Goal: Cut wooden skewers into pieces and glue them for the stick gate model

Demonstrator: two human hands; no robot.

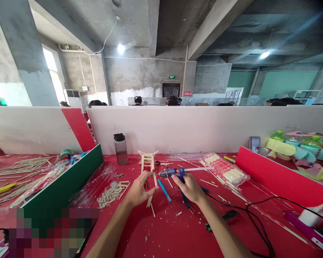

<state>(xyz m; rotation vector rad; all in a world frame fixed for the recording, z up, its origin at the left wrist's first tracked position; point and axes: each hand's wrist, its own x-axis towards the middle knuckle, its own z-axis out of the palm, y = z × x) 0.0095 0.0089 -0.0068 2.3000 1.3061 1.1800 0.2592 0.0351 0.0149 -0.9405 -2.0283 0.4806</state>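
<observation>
Red table (177, 229) fills the lower frame, white partition (204, 129) across the middle. At center, my right hand (190, 188) is closed around the blue glue gun (174, 173), nozzle pointing left. My left hand (138, 191), fingers loosely curled, pinches the stick frame (148, 165). Risk: hot glue may reach my left fingertips, or the thin sticks may shift under the nozzle's push.

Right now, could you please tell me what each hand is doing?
Left hand: closed on the wooden stick frame.
Right hand: closed on the blue glue gun.
</observation>
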